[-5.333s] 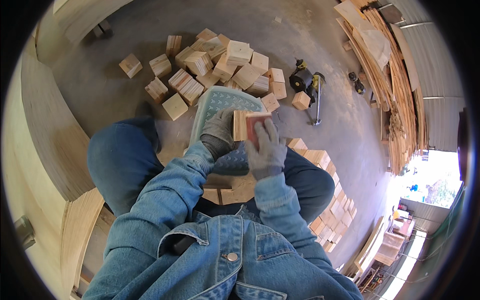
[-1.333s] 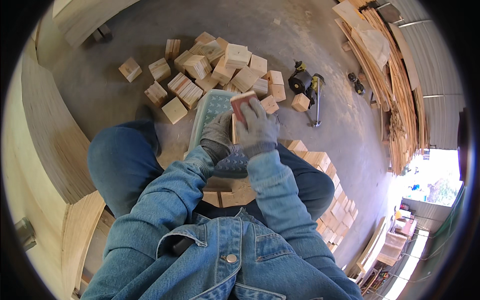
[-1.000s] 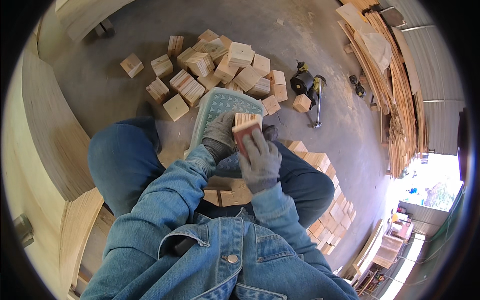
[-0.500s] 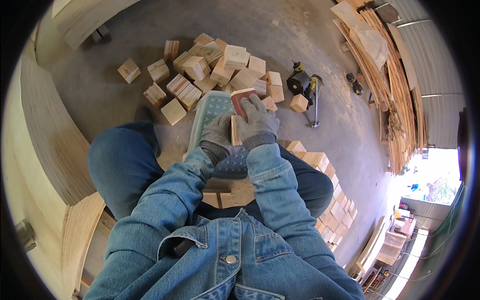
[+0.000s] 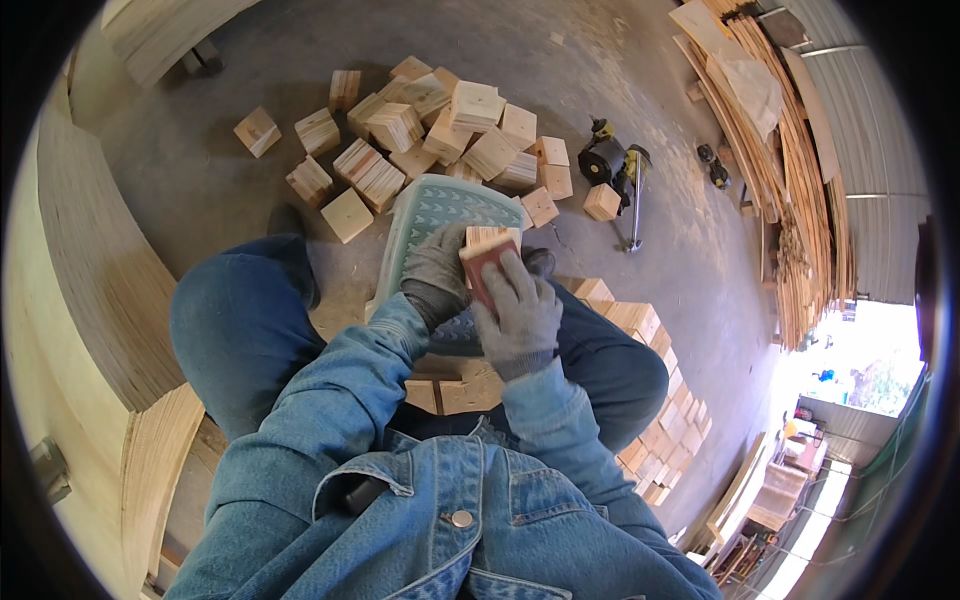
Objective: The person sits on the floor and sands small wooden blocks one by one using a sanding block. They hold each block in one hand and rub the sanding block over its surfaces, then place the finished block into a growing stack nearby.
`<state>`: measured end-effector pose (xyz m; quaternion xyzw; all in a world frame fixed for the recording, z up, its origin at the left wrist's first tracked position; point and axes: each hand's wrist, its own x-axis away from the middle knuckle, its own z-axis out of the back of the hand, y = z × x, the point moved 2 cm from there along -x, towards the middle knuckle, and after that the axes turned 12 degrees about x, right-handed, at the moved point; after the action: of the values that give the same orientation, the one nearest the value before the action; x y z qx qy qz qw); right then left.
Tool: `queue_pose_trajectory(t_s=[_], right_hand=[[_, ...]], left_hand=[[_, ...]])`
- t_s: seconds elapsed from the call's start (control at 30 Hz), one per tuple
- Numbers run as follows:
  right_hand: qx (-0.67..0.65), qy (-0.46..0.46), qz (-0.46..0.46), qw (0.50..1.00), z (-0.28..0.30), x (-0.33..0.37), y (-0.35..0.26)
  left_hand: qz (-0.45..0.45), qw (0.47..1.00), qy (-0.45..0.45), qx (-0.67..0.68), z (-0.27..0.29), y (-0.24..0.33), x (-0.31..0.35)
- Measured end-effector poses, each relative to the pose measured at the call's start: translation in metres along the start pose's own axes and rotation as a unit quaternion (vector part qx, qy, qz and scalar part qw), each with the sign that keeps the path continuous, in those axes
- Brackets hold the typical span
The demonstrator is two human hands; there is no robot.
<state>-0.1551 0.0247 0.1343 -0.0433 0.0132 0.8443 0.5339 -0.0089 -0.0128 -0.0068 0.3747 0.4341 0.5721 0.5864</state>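
Note:
My left hand (image 5: 437,270), in a grey knit glove, is closed on the left side of a wooden block (image 5: 491,235). The block rests over a pale green plastic step stool (image 5: 403,215) with a raised pattern on its top, between my knees. In my right hand (image 5: 522,308), gloved the same way, is a flat reddish-brown sanding block (image 5: 480,268), lying against the wooden block's near side. My right fingers spread over its back. The lower part of the wooden block is hidden by my hands.
Past the stool lies a loose heap of wooden blocks (image 5: 475,105). Right of it are a black and yellow power tool (image 5: 603,160) and a single block (image 5: 601,202). Stacked blocks (image 5: 660,400) stand by my right knee. Long boards (image 5: 770,150) lean at the far right.
My right hand has drawn the sanding block down toward me along the wooden block, whose far end now shows. My left hand stays almost in place.

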Motion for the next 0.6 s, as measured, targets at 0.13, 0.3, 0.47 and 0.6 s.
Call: queue_pose_trajectory(t_s=[0.13,0.3,0.47,0.6], right_hand=[[0.029,0.002,-0.048,0.998,-0.008,-0.073,0.005],[0.036,-0.009,-0.053,0.998,-0.013,-0.078,0.007],[0.006,0.016,0.010,1.000,-0.001,0.012,-0.004],[-0.003,0.019,0.030,0.999,-0.001,0.044,-0.006]], left_hand=[[-0.032,0.999,0.029,0.013,0.002,-0.007,-0.005],[-0.017,0.999,0.016,0.033,0.007,0.002,-0.004],[0.013,1.000,-0.012,0.022,0.012,0.016,-0.002],[0.009,1.000,0.022,-0.006,0.002,-0.001,-0.002]])
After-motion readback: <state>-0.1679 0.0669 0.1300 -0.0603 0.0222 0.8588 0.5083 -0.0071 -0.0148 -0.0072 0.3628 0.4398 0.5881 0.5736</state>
